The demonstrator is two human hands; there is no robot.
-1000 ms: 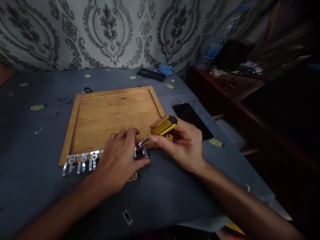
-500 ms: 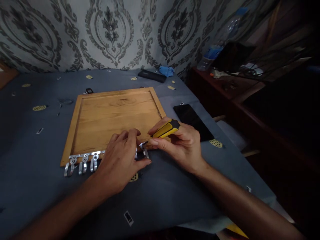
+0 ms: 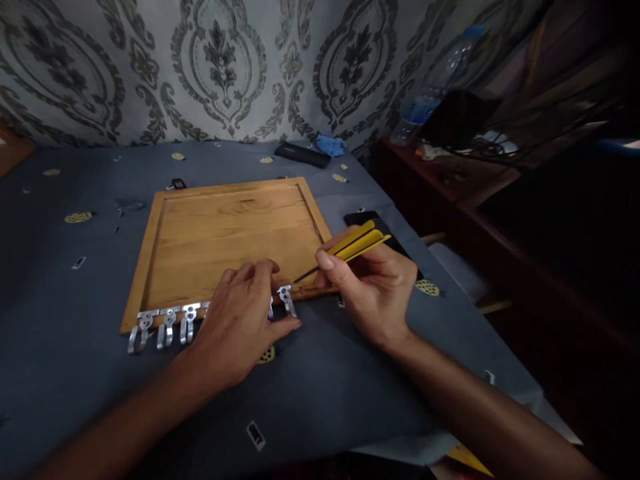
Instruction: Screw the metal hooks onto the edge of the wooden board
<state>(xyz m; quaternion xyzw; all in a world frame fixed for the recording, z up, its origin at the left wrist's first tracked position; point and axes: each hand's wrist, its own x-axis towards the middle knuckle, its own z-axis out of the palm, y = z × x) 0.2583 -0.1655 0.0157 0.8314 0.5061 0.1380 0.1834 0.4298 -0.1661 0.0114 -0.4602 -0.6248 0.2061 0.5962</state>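
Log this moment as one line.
left hand: over metal hooks along near edge of wooden board | right hand: holding yellow screwdriver, tip near rightmost hook | phone: beyond right hand

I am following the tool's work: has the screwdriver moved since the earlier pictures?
Yes. Judged against the wooden board, the screwdriver has shifted right and slightly upward in the picture.

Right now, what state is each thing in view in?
Board: lying flat, rimmed side up
Metal hooks: lined along the board's near edge, some hidden
Screwdriver: gripped, tilted, tip down
Right hand: closed around the screwdriver
Left hand: fingers bent over the board
Phone: lying flat, screen dark, partly hidden
Bottle: standing, blue cap on
Blue bundle: crumpled
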